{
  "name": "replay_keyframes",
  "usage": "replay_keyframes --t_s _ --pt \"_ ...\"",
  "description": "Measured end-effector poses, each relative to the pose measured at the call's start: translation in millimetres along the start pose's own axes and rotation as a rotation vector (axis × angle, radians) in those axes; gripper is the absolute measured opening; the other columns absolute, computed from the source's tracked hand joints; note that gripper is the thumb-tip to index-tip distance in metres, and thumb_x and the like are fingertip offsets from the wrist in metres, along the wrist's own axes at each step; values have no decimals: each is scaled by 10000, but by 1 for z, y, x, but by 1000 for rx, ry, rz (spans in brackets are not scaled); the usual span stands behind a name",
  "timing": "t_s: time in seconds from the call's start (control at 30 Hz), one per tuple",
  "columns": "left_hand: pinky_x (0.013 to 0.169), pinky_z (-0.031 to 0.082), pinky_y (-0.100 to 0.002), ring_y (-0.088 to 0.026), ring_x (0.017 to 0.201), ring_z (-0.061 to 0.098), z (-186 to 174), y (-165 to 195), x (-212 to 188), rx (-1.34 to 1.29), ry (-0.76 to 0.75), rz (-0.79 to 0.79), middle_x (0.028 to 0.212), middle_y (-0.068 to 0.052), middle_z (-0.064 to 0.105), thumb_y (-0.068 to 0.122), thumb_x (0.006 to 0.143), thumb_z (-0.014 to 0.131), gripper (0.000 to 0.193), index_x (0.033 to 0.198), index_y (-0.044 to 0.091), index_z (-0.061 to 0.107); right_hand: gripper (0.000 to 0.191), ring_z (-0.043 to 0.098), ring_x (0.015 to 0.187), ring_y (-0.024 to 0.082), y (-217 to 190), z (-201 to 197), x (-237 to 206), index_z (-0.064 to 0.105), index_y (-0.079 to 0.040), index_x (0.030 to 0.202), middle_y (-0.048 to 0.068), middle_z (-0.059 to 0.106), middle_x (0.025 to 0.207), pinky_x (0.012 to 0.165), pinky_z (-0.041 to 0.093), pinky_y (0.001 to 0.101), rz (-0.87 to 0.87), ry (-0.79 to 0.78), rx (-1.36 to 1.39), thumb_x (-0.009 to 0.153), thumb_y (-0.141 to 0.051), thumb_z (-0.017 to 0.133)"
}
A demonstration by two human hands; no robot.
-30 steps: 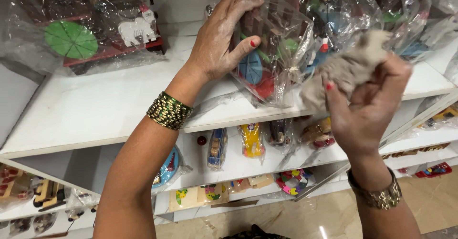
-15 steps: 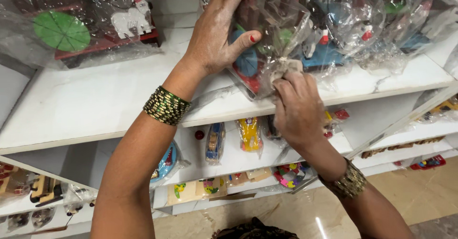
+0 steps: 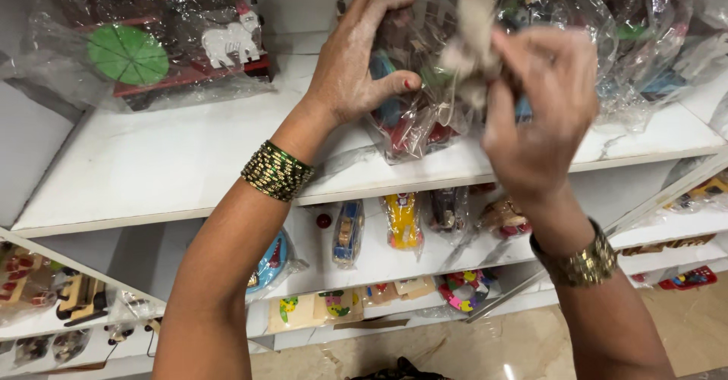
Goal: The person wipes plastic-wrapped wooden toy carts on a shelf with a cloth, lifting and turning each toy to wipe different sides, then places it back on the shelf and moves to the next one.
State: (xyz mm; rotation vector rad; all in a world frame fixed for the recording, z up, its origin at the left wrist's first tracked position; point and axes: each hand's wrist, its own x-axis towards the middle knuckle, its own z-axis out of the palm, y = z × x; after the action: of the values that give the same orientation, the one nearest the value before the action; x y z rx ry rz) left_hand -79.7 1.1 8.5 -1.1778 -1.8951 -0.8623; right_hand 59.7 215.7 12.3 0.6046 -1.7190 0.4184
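Observation:
My left hand [image 3: 358, 55] grips a toy wrapped in clear plastic [image 3: 413, 114] that stands on the white top shelf [image 3: 152, 160]. My right hand [image 3: 542, 103] is raised in front of it, closed on a beige cloth [image 3: 474, 39] that presses against the wrapping. Both wrists carry bangles. The toy inside shows blue and red parts, mostly hidden by my hands and the glare.
A wrapped toy set [image 3: 152, 46] with a green disc and white animal stands at the shelf's back left. More wrapped toys [image 3: 637, 39] crowd the right end. Lower shelves [image 3: 394, 251] hold several small colourful wooden toys. Tan floor lies below.
My right hand came down to the shelf edge by the wrapped toy, then rose again with the cloth to the top of the wrapping. My left hand kept its grip.

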Motion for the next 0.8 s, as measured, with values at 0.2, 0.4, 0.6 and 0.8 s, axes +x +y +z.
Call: replay_keyframes --t_s 0.2,0.4,0.6,0.8 --pt "1264 430 -516 -381 1496 456 0 -3 1 42 -15 20 1627 -137 384 883 855 577 962 1480 157 491 271 580 1082 309 -16 29 -35 665 -17 1169 131 582 1185 915 502 451 4 -76 -39 913 70 651" --pt "1276 428 -524 -393 1512 429 -1 6 -2 20 -11 -4 1639 -157 352 885 862 569 982 1523 165 470 199 548 1015 384 -12 30 -80 632 26 1008 214 566 1099 851 480 497 149 -359 -43 816 -24 644" --pt "1285 319 -545 -353 1511 373 -5 37 5 96 -16 238 1602 -144 361 749 886 722 862 1505 184 520 157 571 1007 394 -21 27 -80 629 1 943 200 592 1044 866 484 507 159 -479 56 787 -22 640" --pt "1327 198 -621 -351 1557 369 -11 42 9 140 -120 253 1567 -109 494 235 897 754 214 1056 126 660 166 669 873 279 -11 20 -71 655 -5 971 138 655 970 778 550 398 314 -623 414 817 34 608"
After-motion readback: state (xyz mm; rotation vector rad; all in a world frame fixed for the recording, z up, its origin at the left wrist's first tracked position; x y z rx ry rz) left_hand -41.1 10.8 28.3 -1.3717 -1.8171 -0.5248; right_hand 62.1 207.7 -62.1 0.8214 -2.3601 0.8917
